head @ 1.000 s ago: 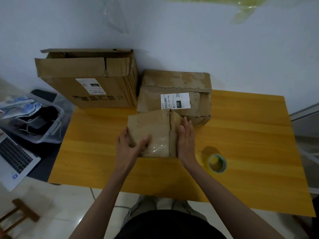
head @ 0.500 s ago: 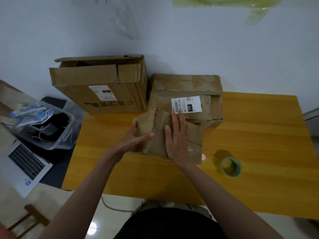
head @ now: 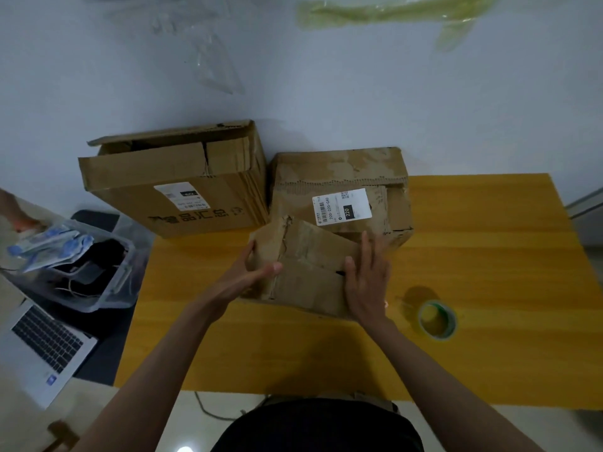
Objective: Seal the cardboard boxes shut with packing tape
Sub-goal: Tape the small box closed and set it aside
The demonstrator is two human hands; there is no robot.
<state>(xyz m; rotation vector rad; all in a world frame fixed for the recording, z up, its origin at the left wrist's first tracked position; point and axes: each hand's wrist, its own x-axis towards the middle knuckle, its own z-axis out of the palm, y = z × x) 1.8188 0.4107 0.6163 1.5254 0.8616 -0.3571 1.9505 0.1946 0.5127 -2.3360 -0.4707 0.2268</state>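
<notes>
Small box (head: 310, 272): is being held near the middle of the counter (head: 489, 256), tilted, just in front of the labelled box (head: 339, 190).
Left hand (head: 251, 278): is being pressed against the small box's left side, fingers fairly straight, thumb laid across its top.
Right hand (head: 367, 285): is being laid flat on the small box's right end, fingers straight and spread apart.
Tape roll (head: 436, 319): is lying flat on the counter, right of the right hand, not touched.
Big box (head: 176, 184): is standing far left with flaps open, beside the labelled box.
Bin (head: 85, 265): is sitting left of the counter, with a laptop (head: 42, 347) nearer.
</notes>
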